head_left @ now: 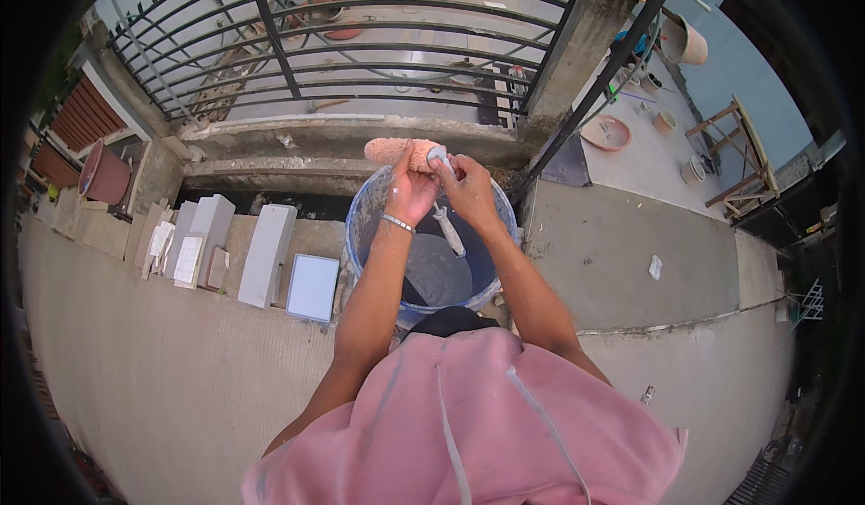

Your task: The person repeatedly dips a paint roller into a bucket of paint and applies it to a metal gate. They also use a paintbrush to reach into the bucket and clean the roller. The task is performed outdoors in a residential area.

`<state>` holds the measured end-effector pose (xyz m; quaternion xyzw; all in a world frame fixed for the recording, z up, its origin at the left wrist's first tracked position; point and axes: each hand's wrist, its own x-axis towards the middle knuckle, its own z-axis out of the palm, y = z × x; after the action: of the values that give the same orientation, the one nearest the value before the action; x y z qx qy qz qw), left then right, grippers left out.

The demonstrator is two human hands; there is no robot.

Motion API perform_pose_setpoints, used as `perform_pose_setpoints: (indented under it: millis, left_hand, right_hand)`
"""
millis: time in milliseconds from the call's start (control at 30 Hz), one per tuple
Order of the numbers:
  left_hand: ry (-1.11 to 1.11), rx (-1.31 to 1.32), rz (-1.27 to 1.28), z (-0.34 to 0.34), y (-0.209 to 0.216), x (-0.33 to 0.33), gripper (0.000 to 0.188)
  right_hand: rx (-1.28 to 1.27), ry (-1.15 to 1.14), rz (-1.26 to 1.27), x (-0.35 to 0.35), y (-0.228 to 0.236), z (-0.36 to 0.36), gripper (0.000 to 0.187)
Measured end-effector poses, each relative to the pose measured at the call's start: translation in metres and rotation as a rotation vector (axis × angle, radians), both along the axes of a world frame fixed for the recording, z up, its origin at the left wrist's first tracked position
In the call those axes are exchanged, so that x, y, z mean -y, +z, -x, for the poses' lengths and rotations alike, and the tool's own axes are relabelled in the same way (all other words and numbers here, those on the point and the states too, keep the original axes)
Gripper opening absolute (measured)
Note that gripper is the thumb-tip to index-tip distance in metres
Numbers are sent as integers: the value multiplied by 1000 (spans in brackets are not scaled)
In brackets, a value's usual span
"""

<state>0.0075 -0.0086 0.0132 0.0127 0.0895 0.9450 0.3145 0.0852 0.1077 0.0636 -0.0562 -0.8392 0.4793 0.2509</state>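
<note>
Over the bucket, a paint roller (pixel 387 151) with a fluffy peach-orange sleeve lies sideways between my hands. My left hand (pixel 412 194) holds the sleeve from below, its thumb up against the nap. Closed around the white end of the roller, where the frame meets the sleeve, is my right hand (pixel 468 190). The roller's pale, paint-smeared handle (pixel 450 233) hangs down below my hands. Under it stands a large blue bucket (pixel 365 217), its walls smeared grey, with what looks like grey liquid (pixel 439 271) in the bottom.
A black metal fence (pixel 270 27) on a low concrete wall (pixel 315 143) runs beyond the bucket. To the left are grey blocks (pixel 268 254), a light-blue rectangular lid or box (pixel 313 287) and a reddish tub (pixel 104 173). A wooden stand (pixel 746 149) and a round basin (pixel 605 133) stand at right.
</note>
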Motion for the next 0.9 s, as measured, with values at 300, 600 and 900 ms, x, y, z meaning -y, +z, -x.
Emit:
perform_pose_setpoints:
  millis: [300, 600, 900]
  left_hand:
    - [42, 45, -221, -22, -7, -25, 60]
    - [153, 364, -355, -10, 1, -66, 50]
    - [168, 456, -289, 7, -14, -80, 46]
  right_hand:
    - [17, -200, 104, 5, -19, -2, 45]
    - [102, 85, 528, -16, -72, -41, 45]
    - [-82, -274, 265, -38, -109, -55, 28]
